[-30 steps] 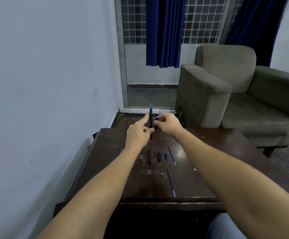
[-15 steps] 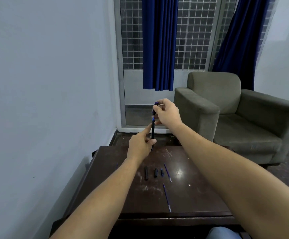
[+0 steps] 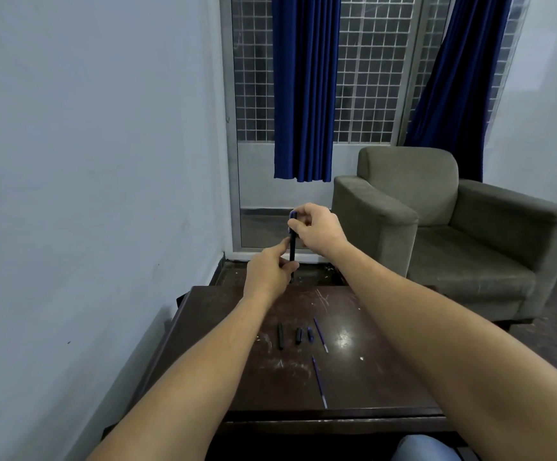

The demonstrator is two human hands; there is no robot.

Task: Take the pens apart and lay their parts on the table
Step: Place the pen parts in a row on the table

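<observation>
Pen (image 3: 292, 249) upright over far table (image 3: 370, 377) edge: left hand (image 3: 269, 272) pinches lower barrel as anchor, right hand (image 3: 318, 227) grips top end, likely twisting it off. Loose parts (image 3: 298, 336) rowed mid-table.

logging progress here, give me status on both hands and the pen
Left hand holds pen low, upright. Right hand pinches its top end. Loose parts lie on table. Nothing in the way.

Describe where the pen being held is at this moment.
In the head view the pen stands upright near the centre, above the far edge of the table, left hand pinching its lower end and right hand gripping its top.
</observation>
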